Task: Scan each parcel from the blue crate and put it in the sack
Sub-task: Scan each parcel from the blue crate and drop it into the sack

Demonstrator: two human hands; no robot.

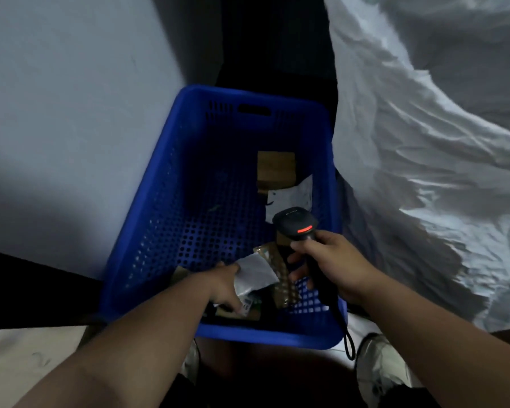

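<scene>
My left hand (224, 282) is down inside the blue crate (189, 201), at its near end, with the grip closed on the edge of a grey poly-mailer parcel (255, 273): thumb on top, fingers beneath. My right hand (333, 265) is wrapped fully around the handle of the barcode scanner (295, 223), whose head points down into the crate with a red light showing on its back.

The held parcel lies against a brown padded envelope (280, 278) just beside it. Further parcels remain: a cardboard box (276, 169) at the far end and a white mailer (292, 198) touching it. The sack (424, 172) rises on the right, next to the crate.

Handling judgement: the mailer looks thin, light and limp, with a slick film surface (expect it to sag and slide). Hold it near the edge, clear of the printed label (246, 306), and keep that label flat towards the scanner. No great pinch force should be needed.
</scene>
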